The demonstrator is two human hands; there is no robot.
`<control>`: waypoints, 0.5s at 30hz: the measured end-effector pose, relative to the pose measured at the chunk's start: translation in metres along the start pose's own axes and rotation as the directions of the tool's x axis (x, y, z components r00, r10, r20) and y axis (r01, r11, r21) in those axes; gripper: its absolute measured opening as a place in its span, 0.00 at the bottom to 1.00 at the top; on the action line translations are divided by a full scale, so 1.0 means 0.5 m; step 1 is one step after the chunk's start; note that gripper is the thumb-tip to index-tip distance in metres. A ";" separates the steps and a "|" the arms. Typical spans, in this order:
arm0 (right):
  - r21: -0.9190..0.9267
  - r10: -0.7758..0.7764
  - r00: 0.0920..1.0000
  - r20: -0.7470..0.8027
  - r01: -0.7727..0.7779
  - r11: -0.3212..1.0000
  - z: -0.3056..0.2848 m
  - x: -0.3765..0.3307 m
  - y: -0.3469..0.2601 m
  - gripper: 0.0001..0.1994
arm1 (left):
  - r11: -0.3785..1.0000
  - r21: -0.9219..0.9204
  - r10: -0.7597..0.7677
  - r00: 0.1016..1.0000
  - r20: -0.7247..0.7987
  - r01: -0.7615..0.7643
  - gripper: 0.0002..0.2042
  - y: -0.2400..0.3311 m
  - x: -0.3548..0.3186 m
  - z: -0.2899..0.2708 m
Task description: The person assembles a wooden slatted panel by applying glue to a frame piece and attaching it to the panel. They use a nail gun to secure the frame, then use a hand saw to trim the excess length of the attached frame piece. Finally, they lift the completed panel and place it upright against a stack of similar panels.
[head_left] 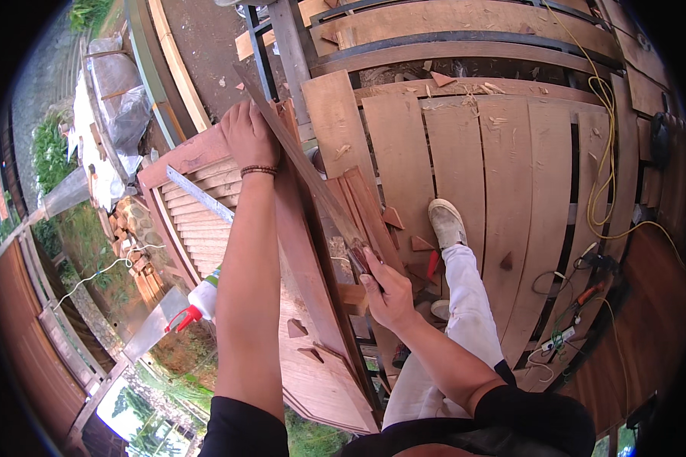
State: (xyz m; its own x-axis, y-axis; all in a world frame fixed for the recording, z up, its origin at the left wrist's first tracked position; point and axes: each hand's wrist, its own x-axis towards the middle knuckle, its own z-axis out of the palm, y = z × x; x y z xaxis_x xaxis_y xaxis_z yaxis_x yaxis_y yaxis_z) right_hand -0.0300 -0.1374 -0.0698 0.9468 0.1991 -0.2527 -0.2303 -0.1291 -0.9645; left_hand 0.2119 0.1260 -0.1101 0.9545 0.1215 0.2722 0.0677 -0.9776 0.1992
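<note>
Left hand: the left hand (249,135) lay on the far end of a long, thin wooden strip (301,164), fingers curled over its upper edge and closed on it — a steadying hold.
Right hand: the right hand (385,293) gripped the near end of the same strip, fingers wrapped shut around it; whether a small tool was also in that grip could not be told.
Strip position: the strip ran slantwise from the upper hand down to the lower one, resting along the edge of a broad reddish plank (309,305) stood on its side.
Done so far: the strip looked aligned to the plank's edge, and several cut boards (465,175) already lay side by side on the floor, with triangular offcuts (421,244) scattered on them.
Still open: no fixing of the strip showed — judged from this, it was being held in place rather than fastened.
Nearby: a glue bottle with a red nozzle (198,303) lay left of the arm, a metal ruler (198,194) on a stack of slats (202,236).
Footing: a white shoe (447,222) stood on the boards; a yellow cable (604,152) trailed at the right.
</note>
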 end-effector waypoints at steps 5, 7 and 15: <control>0.015 -0.106 0.988 -0.115 0.108 0.994 0.027 0.125 -0.011 0.24 | 0.994 0.070 0.086 0.995 -0.053 -0.082 0.19 -0.012 -0.002 0.014; 0.017 -0.093 0.990 -0.102 0.095 0.995 0.029 0.134 -0.016 0.24 | 0.994 0.076 0.080 0.994 -0.069 -0.075 0.19 -0.006 -0.003 0.014; 0.037 -0.057 0.996 -0.068 0.059 0.998 0.026 0.085 -0.014 0.24 | 0.999 0.015 -0.043 0.999 0.027 0.042 0.19 0.024 -0.006 -0.014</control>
State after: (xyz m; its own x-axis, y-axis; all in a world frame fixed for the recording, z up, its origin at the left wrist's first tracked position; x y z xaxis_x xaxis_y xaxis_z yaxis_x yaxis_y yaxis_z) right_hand 0.0091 -0.1156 -0.0747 0.9715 0.1391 -0.1918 -0.1819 -0.0808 -0.9800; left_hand 0.2078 0.1151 -0.1018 0.9583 0.1584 0.2377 0.1123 -0.9741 0.1961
